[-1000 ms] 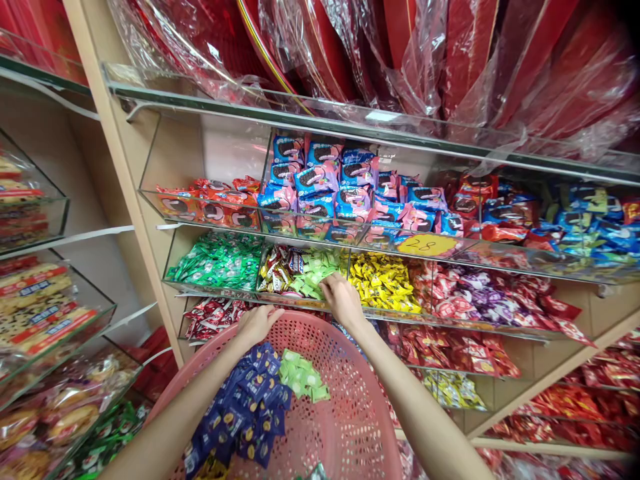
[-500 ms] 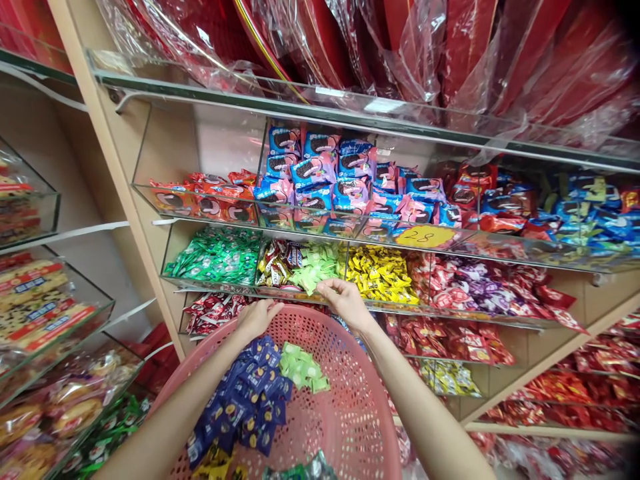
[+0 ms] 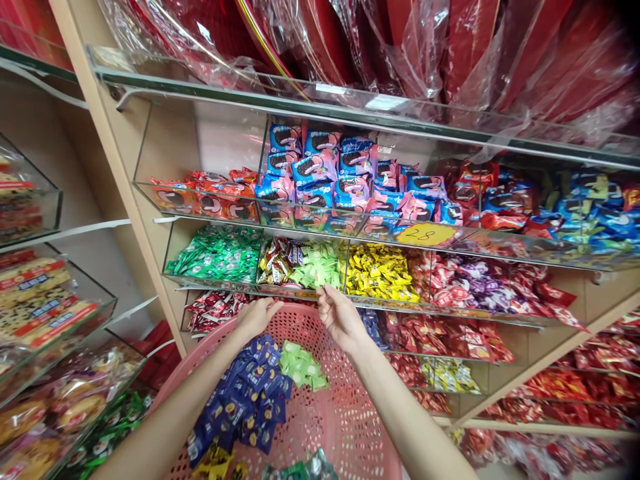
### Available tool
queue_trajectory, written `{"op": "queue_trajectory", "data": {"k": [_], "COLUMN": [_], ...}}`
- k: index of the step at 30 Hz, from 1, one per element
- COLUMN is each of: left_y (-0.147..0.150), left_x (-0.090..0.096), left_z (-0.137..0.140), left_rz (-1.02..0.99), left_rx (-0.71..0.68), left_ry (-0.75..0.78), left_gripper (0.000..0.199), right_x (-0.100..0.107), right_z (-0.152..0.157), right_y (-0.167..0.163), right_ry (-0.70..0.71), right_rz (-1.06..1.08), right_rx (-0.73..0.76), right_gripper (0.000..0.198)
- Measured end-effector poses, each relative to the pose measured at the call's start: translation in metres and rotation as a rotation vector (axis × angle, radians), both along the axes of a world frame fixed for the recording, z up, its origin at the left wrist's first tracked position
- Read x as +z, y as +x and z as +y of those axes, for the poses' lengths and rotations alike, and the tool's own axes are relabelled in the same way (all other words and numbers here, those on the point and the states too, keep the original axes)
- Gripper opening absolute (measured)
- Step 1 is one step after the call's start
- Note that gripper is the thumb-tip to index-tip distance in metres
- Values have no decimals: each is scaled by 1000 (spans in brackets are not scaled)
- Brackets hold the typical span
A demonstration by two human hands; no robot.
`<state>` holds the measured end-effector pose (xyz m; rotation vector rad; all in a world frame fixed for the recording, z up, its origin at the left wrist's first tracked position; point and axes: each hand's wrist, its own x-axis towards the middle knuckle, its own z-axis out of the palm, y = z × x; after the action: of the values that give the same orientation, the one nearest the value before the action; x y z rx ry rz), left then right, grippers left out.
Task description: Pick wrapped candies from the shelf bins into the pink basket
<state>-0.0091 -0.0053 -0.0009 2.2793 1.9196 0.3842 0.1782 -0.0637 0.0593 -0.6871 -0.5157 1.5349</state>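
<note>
A pink plastic basket [image 3: 325, 423], its wall full of holes, fills the lower middle. My left hand [image 3: 256, 317] is closed over its far rim. Inside lie dark blue candy packets [image 3: 243, 400], light green packets [image 3: 303, 367], a few yellow ones [image 3: 215, 460] and some dark green ones [image 3: 303, 469]. My right hand [image 3: 341, 319] is above the rim with its fingers curled together. Whatever it holds, if anything, is hidden. Just beyond its fingertips are light green packets [image 3: 320, 261] in a shelf bin, beside brown and white wrapped bars [image 3: 280, 259].
Green packets [image 3: 217, 257] and yellow packets [image 3: 383, 273] fill the neighbouring bins. Blue and pink cookie packs [image 3: 315, 167] stand on the shelf above, behind a clear front with a yellow price tag [image 3: 426, 234]. A wooden upright [image 3: 107, 153] divides the shelving on the left.
My right hand has drawn back and down from the light green packets toward the basket, its fingers curling in. My left hand stays on the rim.
</note>
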Motion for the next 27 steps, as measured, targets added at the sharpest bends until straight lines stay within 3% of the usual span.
{"op": "queue_trajectory", "data": {"k": [3,8,14,21,24,27], "left_y": [0,-2,-2,0,1,5], "left_x": [1,0,-4,-7,-8,-8], "left_z": [0,1,4,8,9,8], "left_rz": [1,4,4,7,18,24], "left_rx": [8,5,15,14,10,5], "left_ry": [-7,8,0,-6,-4,-3], "left_gripper": [56,57,58,59,61,59], "right_x": [0,-2,-5,-9,-14,-26], "right_z": [1,3,-4,-8,-7,-5], "right_y": [-3,-5,-9,-11,-9,-5], "right_ry": [-41,31,158,165,158,165], "right_rz": [40,27,-24,-104,-188,-384], "right_rx": [-31,-126,-150,-145,-96,145], "right_gripper": [2,3,9,17,20,22]}}
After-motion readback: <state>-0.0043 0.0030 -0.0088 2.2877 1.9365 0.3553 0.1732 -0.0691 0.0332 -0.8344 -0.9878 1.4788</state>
